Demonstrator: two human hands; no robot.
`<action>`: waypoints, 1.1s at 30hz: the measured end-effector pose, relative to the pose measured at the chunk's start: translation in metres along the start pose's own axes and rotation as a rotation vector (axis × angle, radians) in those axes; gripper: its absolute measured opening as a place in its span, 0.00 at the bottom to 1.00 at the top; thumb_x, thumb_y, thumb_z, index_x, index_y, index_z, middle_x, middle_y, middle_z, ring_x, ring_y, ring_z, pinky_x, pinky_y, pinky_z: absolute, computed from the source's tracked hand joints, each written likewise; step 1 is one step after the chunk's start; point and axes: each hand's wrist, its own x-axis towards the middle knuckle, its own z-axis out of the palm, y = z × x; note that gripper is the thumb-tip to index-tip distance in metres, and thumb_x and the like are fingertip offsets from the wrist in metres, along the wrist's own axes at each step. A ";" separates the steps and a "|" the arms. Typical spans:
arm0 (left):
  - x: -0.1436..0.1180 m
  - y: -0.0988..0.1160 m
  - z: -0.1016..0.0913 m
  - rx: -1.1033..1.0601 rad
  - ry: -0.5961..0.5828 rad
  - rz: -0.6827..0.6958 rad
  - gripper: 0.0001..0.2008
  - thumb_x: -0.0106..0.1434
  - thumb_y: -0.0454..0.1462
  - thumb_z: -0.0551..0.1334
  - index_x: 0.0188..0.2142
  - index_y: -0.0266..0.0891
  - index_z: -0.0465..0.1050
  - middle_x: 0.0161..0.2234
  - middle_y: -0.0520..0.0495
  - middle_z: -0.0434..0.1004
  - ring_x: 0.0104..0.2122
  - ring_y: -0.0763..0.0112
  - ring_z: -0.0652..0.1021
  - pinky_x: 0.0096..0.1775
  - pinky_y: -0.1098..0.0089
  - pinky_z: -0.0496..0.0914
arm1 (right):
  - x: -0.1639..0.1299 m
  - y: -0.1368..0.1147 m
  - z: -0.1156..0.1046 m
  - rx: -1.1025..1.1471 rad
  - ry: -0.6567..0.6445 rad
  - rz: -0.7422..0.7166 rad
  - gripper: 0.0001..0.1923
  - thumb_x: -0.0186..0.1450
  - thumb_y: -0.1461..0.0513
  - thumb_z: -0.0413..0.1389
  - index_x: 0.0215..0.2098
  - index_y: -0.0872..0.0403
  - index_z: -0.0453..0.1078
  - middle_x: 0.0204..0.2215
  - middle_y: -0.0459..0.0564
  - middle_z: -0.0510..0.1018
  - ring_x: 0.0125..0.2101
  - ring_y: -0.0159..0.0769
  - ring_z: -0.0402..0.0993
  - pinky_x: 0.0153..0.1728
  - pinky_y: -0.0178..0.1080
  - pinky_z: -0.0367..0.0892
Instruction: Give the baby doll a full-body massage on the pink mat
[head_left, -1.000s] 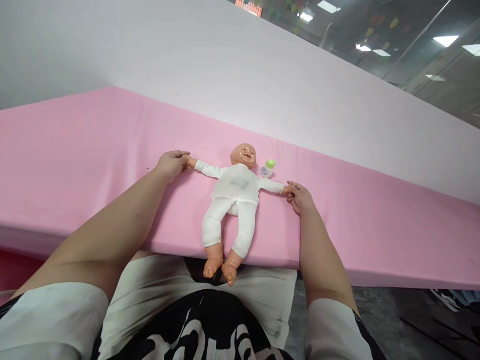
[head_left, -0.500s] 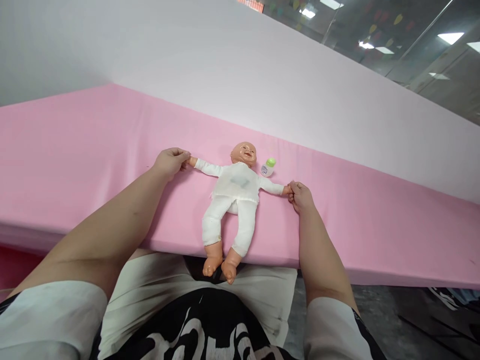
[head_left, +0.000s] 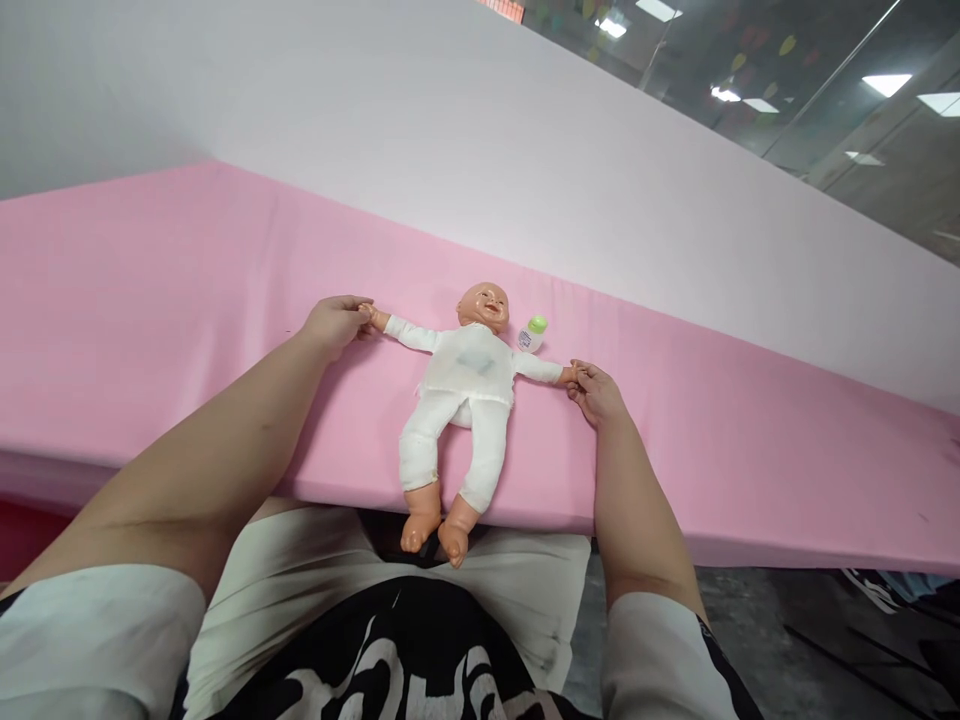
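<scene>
Left hand [head_left: 334, 327], at the left of my head-camera view, has its fingers wrapped around one small hand of a baby doll [head_left: 466, 370]; the right hand [head_left: 596, 394] pinches the doll's other hand between thumb and fingers. Between them the doll's arms spread wide, in white sleeves, looking almost straight. From my distant seat, I judge that a harder pull by either hand could strain the shoulders or drag the doll sideways, and that so small and glossy a hand might slip from the fingers. The doll lies face up on a pink surface [head_left: 750, 430], head toward the far side, feet jutting past the near edge above the person's pale shorts [head_left: 307, 575]. Drawing the doll nearer could, I think, snag those feet or tip it off. Just beside its head is a small bottle [head_left: 532, 334] with a green cap, upright or lying, I cannot tell; a doll arm swung upward could knock it. Beyond rises a white wall [head_left: 375, 110].
</scene>
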 end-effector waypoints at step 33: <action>-0.007 0.005 0.001 0.015 -0.015 0.025 0.12 0.55 0.32 0.71 0.40 0.36 0.78 0.25 0.48 0.76 0.22 0.71 0.74 0.29 0.69 0.70 | -0.006 -0.006 0.001 -0.005 -0.069 -0.003 0.25 0.52 0.57 0.75 0.46 0.48 0.76 0.36 0.43 0.80 0.27 0.27 0.69 0.27 0.33 0.68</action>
